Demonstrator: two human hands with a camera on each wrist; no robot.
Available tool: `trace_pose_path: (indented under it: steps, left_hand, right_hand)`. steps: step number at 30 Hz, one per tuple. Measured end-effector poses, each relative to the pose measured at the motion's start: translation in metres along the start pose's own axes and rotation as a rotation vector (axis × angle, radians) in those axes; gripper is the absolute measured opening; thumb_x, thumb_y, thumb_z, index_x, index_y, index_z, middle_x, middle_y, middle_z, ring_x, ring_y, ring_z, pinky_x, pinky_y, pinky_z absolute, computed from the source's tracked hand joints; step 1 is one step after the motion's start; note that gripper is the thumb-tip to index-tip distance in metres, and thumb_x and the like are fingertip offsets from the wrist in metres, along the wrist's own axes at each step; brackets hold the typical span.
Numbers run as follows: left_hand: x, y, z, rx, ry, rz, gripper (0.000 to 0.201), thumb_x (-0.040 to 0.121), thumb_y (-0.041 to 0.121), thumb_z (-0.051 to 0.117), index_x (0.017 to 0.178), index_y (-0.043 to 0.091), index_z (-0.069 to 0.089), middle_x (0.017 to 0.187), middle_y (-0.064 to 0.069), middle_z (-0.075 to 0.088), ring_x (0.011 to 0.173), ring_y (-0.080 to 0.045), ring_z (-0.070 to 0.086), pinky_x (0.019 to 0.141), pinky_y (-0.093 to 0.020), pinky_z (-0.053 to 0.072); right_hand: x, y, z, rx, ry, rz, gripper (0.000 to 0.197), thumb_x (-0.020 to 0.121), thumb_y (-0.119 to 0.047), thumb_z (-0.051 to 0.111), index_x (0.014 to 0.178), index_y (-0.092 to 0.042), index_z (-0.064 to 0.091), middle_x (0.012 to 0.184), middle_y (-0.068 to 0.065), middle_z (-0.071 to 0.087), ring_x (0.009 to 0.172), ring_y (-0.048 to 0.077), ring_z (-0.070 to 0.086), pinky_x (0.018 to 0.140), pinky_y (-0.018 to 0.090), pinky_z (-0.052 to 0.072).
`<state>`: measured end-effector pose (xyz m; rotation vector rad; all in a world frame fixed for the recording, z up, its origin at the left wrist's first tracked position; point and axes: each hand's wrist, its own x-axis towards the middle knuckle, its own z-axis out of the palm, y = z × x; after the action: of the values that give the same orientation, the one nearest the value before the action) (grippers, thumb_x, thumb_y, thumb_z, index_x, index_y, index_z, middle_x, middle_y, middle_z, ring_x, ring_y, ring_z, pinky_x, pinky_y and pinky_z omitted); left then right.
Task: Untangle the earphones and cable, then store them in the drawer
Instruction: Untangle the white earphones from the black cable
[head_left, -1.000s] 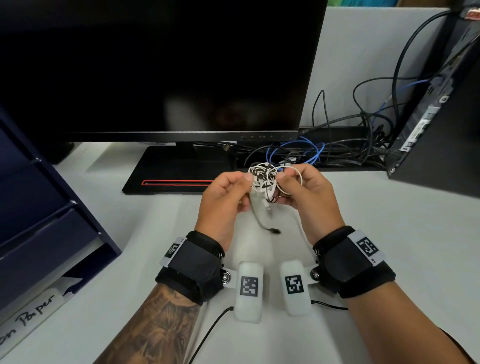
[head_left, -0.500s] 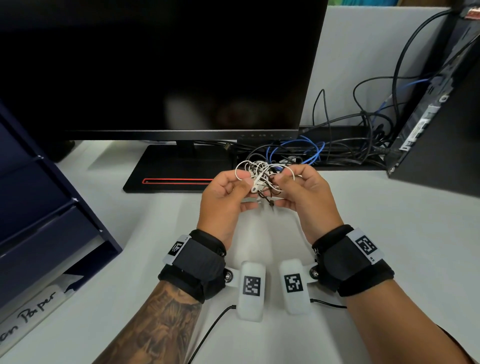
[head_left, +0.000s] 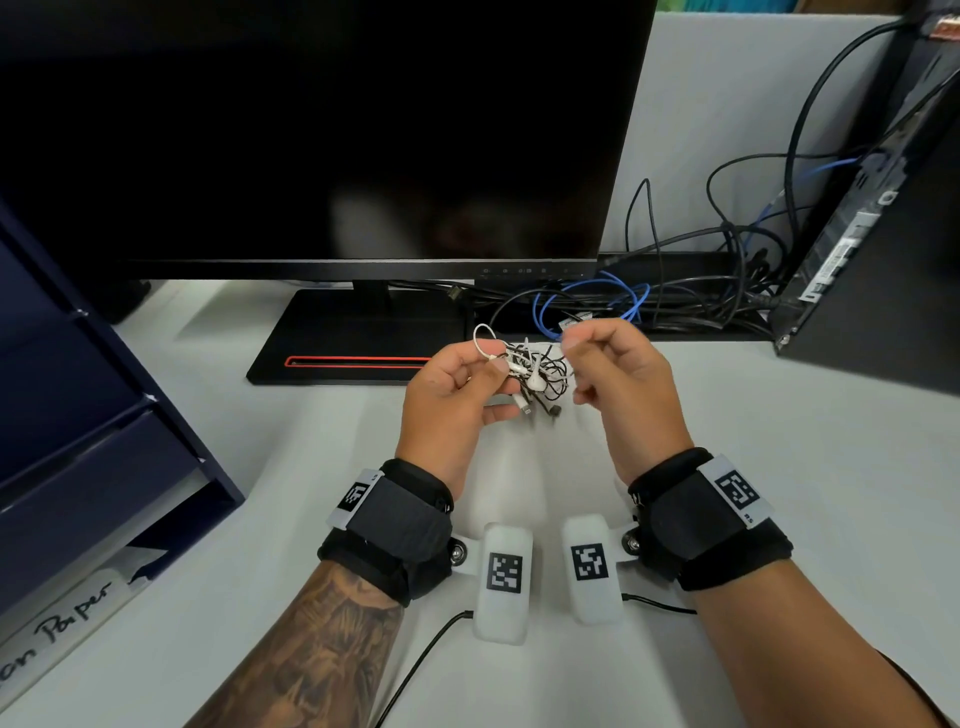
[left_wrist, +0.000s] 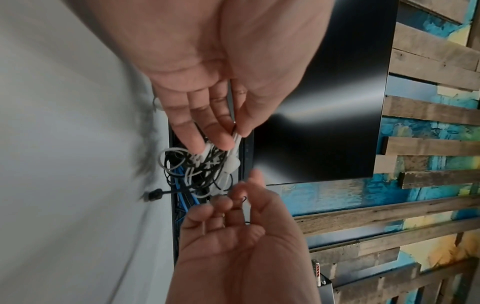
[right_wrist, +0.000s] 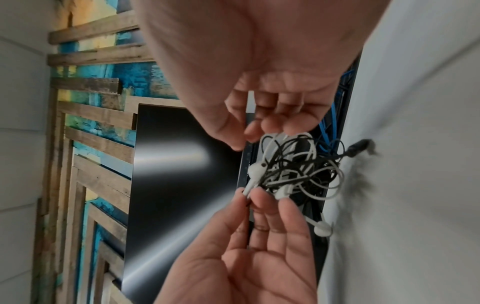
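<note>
A knot of white earphones and thin black cable (head_left: 540, 371) hangs above the desk between my two hands. My left hand (head_left: 500, 365) pinches the white earphone stems (left_wrist: 235, 136) between thumb and fingers. My right hand (head_left: 571, 341) pinches a strand at the knot's upper right edge; its other fingers are curled. One white earbud (right_wrist: 255, 170) sits by the left fingertips and another (right_wrist: 322, 228) dangles below. A black plug (head_left: 555, 410) hangs under the knot. The dark blue drawer unit (head_left: 78, 415) stands at the left, its drawers closed.
A black monitor (head_left: 332, 130) on a flat stand (head_left: 353, 338) fills the back of the grey desk (head_left: 779, 467). Behind the hands lie several black and blue cables (head_left: 623, 301). A black computer tower (head_left: 883, 260) stands at the right. A labelled paper tray (head_left: 57, 629) sits low left.
The hands have drawn slightly apart and the knot has loosened and spread between them. The dangling black plug end hangs higher than a second ago.
</note>
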<state>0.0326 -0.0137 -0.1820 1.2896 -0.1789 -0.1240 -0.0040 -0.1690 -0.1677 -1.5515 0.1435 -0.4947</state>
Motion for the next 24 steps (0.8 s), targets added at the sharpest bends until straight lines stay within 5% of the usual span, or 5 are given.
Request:
trace_pose_path:
  steps: [4, 8, 14, 18, 24]
  left_hand:
    - [0.0009, 0.0001, -0.0010, -0.030, -0.024, 0.002, 0.017, 0.101, 0.004, 0.054, 0.106, 0.013, 0.068, 0.094, -0.005, 0.072, 0.084, -0.013, 0.067, 0.074, -0.033, 0.059]
    - [0.0017, 0.0004, -0.0002, -0.044, -0.057, -0.014, 0.020, 0.103, 0.005, 0.048, 0.107, 0.012, 0.066, 0.090, -0.003, 0.067, 0.080, -0.011, 0.062, 0.073, -0.030, 0.057]
    - [0.0021, 0.0002, -0.0013, -0.033, -0.071, -0.011, 0.023, 0.105, 0.008, 0.044, 0.104, 0.014, 0.066, 0.083, -0.001, 0.061, 0.075, -0.011, 0.056, 0.070, -0.027, 0.052]
    - [0.0027, 0.0013, -0.0009, -0.040, -0.020, -0.009, 0.025, 0.105, 0.008, 0.042, 0.100, 0.018, 0.065, 0.085, -0.001, 0.059, 0.073, -0.010, 0.052, 0.074, -0.032, 0.048]
    - [0.0021, 0.0047, -0.0011, -0.103, -0.004, -0.030, 0.024, 0.106, 0.008, 0.041, 0.101, 0.019, 0.063, 0.092, -0.004, 0.061, 0.084, -0.018, 0.055, 0.084, -0.044, 0.048]
  right_hand:
    - [-0.0019, 0.0048, 0.0023, -0.137, -0.163, 0.053, 0.045, 0.087, 0.009, 0.055, 0.105, -0.027, 0.075, 0.097, -0.014, 0.071, 0.074, 0.013, 0.056, 0.069, 0.027, 0.048]
    - [-0.0007, 0.0073, 0.0026, -0.172, -0.162, 0.063, 0.040, 0.087, 0.002, 0.066, 0.114, -0.027, 0.073, 0.117, 0.000, 0.070, 0.070, 0.008, 0.057, 0.064, 0.018, 0.047]
    - [-0.0009, 0.0072, 0.0020, -0.179, -0.154, 0.069, 0.006, 0.093, -0.016, 0.071, 0.093, -0.022, 0.073, 0.089, -0.012, 0.072, 0.068, -0.001, 0.059, 0.064, 0.016, 0.045]
    - [0.0010, 0.0057, 0.0006, -0.148, -0.058, 0.106, 0.013, 0.097, -0.025, 0.066, 0.087, -0.018, 0.068, 0.084, -0.001, 0.075, 0.067, 0.007, 0.060, 0.069, 0.029, 0.047]
    - [0.0001, -0.0017, 0.0006, -0.070, -0.028, 0.147, 0.007, 0.093, -0.007, 0.064, 0.090, -0.013, 0.064, 0.077, 0.002, 0.073, 0.067, 0.012, 0.059, 0.068, 0.029, 0.048]
